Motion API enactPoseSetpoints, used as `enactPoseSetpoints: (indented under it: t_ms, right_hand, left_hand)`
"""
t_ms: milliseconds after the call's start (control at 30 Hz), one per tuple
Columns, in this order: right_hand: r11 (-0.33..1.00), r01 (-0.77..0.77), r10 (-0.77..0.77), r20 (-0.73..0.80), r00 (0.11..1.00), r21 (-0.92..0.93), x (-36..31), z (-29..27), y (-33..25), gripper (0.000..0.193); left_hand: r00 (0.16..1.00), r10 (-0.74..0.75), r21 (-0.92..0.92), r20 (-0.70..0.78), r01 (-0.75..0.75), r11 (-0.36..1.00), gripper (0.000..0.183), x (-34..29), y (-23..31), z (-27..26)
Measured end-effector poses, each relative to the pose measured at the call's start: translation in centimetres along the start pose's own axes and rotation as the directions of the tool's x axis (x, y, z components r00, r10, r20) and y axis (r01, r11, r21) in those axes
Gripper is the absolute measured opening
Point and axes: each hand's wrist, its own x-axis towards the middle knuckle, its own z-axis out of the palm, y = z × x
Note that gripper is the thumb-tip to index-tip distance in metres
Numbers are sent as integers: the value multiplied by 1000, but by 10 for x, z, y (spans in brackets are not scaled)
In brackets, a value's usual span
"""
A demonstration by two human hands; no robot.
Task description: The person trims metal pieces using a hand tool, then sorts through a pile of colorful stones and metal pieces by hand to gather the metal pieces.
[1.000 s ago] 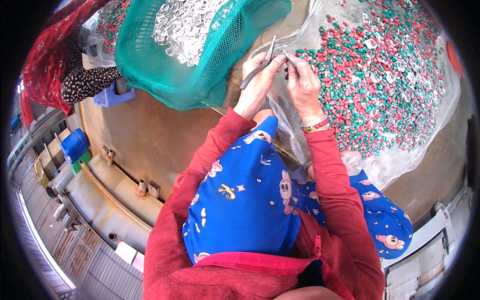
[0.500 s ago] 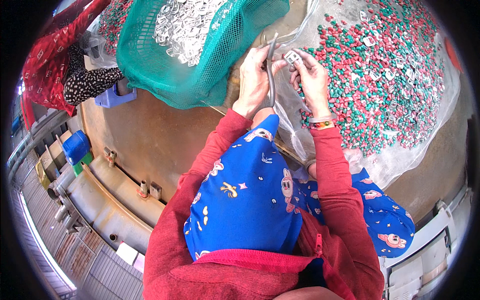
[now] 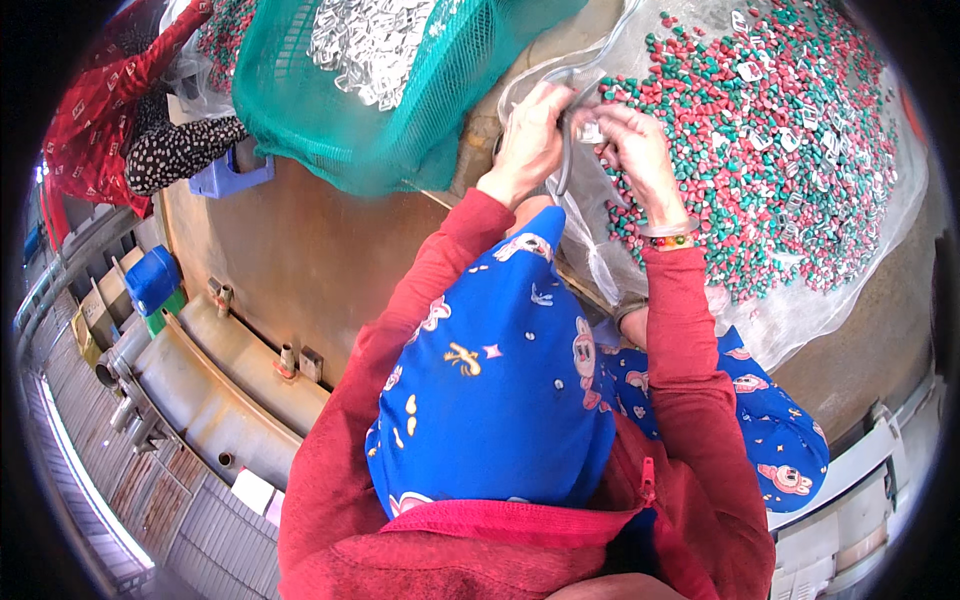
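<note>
My left hand (image 3: 530, 140) is closed around a thin grey cord-like strip (image 3: 566, 165), which curves down from its fingers; I cannot tell whether it is cord, tube or wire. Just beside it, my right hand (image 3: 640, 155) pinches a small silver metal buckle (image 3: 590, 131), its shape blurred and partly covered by the fingers. Beneath and beyond the right hand, small red and green cone-like pieces (image 3: 740, 215) lie spread out, with silver buckles (image 3: 750, 71) scattered among them.
A white plastic sheet (image 3: 800, 335) underlies the red and green pieces. Ahead on the left, a green mesh-lined basket (image 3: 440, 130) holds many silver buckles (image 3: 370, 50). Another person's dotted trouser leg (image 3: 185, 160) shows at far left, near a blue-purple plastic stool (image 3: 235, 178). Metal tanks (image 3: 215, 400) stand at lower left.
Both hands have shifted slightly to the right in the picture. The buckle in my right hand is more covered by fingers, and the left fingers have curled further over the grey strip.
</note>
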Motion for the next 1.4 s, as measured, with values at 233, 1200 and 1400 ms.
enactPoseSetpoints:
  t_ms: [233,1200,1400]
  right_hand:
    - [978,-34,30,21,999,207,-8,3,3,23]
    - [958,197,-136,-273,952,209,-11,17,19,16]
    - [851,195,-144,-142,979,487,-12,27,-4,16]
  left_hand:
    - [921,-369,-494,125,381,782,21,0,0,-1]
    - [992,76,153,102,-91,984,22,-18,19,5]
    - [957,-191,-258,-220,132,957,15,-12,0,3]
